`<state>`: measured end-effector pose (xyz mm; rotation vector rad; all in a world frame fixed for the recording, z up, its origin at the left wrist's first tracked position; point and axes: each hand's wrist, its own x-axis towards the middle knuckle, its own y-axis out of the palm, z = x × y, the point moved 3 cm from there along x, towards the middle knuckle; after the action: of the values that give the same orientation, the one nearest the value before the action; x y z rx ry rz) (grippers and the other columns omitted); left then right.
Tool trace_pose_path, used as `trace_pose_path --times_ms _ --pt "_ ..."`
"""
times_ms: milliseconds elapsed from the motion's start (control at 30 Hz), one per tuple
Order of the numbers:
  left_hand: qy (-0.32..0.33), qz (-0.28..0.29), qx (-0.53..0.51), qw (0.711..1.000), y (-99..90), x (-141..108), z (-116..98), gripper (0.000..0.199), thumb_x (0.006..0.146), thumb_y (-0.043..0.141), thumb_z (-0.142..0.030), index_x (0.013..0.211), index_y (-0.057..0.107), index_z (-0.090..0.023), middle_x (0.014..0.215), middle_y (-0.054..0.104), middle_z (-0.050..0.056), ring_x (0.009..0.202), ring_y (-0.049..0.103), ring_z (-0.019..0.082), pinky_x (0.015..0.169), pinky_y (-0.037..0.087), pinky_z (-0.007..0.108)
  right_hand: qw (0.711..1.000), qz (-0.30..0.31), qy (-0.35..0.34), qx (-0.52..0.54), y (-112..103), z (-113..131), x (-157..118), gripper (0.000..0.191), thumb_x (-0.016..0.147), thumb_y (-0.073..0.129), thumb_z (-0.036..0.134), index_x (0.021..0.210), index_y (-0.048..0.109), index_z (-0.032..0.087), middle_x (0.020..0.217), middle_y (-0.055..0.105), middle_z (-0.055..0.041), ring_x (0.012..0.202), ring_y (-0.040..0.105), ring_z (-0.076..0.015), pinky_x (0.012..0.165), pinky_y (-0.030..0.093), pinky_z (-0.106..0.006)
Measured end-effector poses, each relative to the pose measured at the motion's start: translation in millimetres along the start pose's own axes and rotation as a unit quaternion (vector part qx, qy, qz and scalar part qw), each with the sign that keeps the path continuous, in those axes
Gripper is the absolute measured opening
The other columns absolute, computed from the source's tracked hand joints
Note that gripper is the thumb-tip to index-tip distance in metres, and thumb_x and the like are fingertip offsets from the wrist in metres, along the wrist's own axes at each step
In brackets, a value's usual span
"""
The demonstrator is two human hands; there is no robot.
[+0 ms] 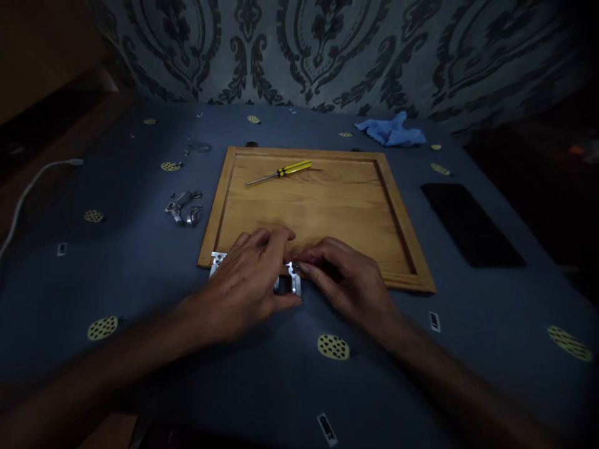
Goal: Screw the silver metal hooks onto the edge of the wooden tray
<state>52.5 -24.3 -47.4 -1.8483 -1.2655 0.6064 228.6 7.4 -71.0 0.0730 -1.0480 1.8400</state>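
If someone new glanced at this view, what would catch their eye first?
Probably the yellow-handled screwdriver, bright on the wooden tray in the middle. Next, the shiny metal part between the left hand and right hand at its near edge, then the crumpled blue cloth beyond its far right corner.

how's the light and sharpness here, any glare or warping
Head view: dim overall, right side sinking into black; bright glare on the metal piece between left hand and right hand; forearms soft, screwdriver crisper; yellow print at right edge looks stretched
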Motion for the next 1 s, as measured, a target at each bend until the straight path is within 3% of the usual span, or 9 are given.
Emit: trace_pose_path --times_ms 667,1000 --pt "-0.01 0.0 -0.001 1.0 -1.3 -0.3 -1.4 0.068 0.078 0.085 -0.027 0.132 0.043 -0.023 0.124 0.065 0.009 0.125 0.057 0.034 0.103 0.048 0.049 0.998 0.014 -0.058 -0.031 3.6 4.3 0.0 0.009 0.098 0.061 0.013 0.102 0.065 0.02 0.087 0.071 -0.0026 0.083 0.067 -0.0162 0.074 0.055 -0.03" --pt "-0.029 0.008 -0.023 0.999 -2.6 -0.2 -2.3 0.069 0.077 0.086 -0.024 0.131 0.043 -0.025 0.121 0.068 0.007 0.122 0.06 0.035 0.101 0.049 0.05 0.997 0.005 -0.062 -0.04 -10.2 2.1 -10.0 0.021 0.097 0.063 0.013 0.116 0.068 0.022 0.093 0.069 -0.0057 0.084 0.066 -0.0172 0.071 0.057 -0.031"
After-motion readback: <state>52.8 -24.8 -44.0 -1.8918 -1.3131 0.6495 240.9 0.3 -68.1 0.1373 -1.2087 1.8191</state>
